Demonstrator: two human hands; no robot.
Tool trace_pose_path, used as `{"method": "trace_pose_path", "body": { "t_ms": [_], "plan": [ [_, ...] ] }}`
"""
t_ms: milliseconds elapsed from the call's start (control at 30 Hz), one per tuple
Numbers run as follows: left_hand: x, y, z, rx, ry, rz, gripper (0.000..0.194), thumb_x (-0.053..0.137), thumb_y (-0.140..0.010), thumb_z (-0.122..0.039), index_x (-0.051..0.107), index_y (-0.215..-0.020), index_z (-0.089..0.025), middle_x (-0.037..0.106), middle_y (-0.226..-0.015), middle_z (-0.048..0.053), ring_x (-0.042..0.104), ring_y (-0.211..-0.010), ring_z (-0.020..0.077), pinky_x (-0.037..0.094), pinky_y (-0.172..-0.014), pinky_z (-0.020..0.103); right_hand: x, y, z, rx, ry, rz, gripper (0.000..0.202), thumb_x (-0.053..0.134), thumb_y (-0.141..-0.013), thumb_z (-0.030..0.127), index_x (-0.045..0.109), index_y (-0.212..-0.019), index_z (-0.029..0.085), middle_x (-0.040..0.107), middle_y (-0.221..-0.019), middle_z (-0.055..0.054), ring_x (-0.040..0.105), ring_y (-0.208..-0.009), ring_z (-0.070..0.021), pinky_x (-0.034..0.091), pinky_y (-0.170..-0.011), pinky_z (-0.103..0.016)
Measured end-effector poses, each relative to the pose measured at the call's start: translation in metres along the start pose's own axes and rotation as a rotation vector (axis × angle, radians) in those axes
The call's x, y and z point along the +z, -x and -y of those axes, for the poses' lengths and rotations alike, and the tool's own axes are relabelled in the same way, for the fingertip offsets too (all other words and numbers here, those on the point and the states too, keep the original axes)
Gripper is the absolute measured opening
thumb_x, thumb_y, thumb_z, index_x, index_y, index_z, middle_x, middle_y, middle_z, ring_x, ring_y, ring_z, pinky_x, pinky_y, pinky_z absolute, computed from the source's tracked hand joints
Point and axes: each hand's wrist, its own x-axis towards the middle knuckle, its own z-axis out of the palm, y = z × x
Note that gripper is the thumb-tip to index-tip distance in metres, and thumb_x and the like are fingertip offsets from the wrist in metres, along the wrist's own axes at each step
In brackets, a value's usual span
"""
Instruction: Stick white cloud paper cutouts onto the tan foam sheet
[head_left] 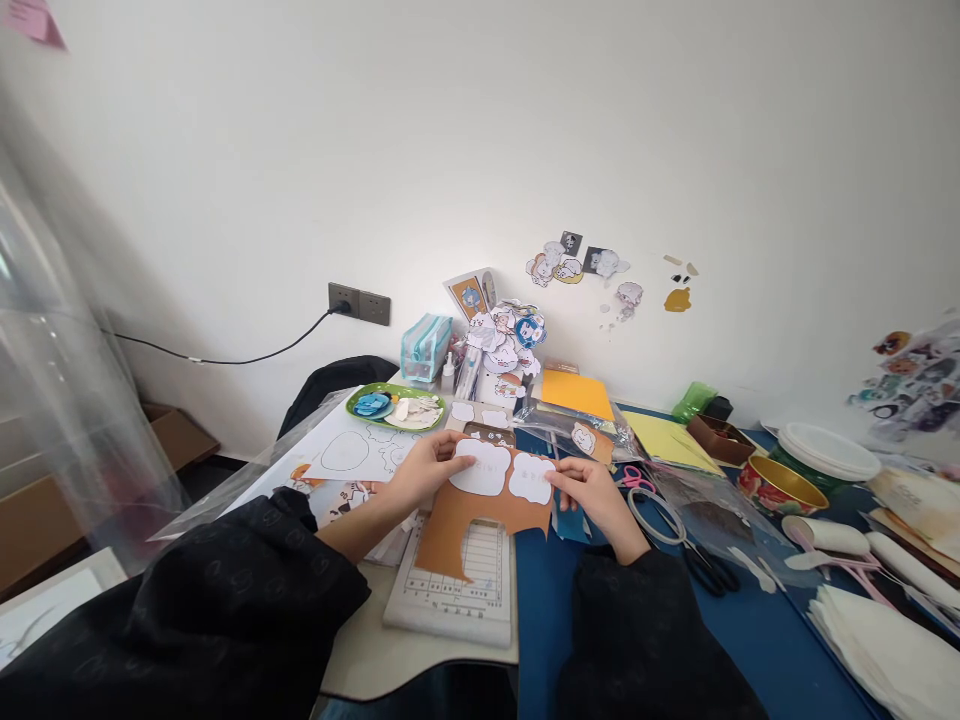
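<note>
My left hand [431, 472] pinches the upper left of a brown sheet [450, 530] and a white cloud-shaped paper cutout [484, 468] lying against it. On the right, my right hand [592, 492] grips a smaller white cutout [531, 480] at the sheet's right side. Faint marks show on both cutouts. The brown sheet has a curved notch in its lower edge and hangs over a printed form pad [450, 610]. Both thumbs rest on the front of the paper.
A green tray [352, 408] of blue and white pieces stands behind my left hand. Scissors with black handles [712, 572], pink scissors [636, 478], tape rolls, a gold bowl [780, 487] and a stack of white sheets [877, 650] lie to the right. Paper cutouts lean at the back wall.
</note>
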Motion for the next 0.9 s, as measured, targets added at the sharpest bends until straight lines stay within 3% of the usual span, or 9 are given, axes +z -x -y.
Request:
{"method": "trace_pose_path", "body": {
  "t_ms": [233, 900],
  "plan": [
    [0.000, -0.001, 0.002, 0.006, 0.009, 0.014, 0.035, 0.071, -0.065, -0.042, 0.061, -0.088, -0.017, 0.070, -0.091, 0.006, 0.065, -0.090, 0.0261, 0.051, -0.075, 0.034, 0.000, -0.001, -0.003, 0.004, -0.007, -0.004, 0.040, 0.066, -0.071, 0.053, 0.069, -0.083, 0.015, 0.058, -0.050, 0.000, 0.049, -0.043, -0.0114, 0.036, -0.042, -0.023],
    [-0.002, -0.002, 0.003, 0.021, -0.004, 0.024, 0.035, 0.072, -0.064, -0.043, 0.062, -0.086, -0.018, 0.071, -0.093, 0.008, 0.066, -0.089, 0.0283, 0.050, -0.076, 0.036, 0.001, -0.006, -0.011, 0.007, -0.036, -0.005, 0.040, 0.068, -0.067, 0.054, 0.064, -0.073, 0.015, 0.057, -0.049, 0.001, 0.050, -0.038, -0.0105, 0.033, -0.038, -0.021]
  ]
}}
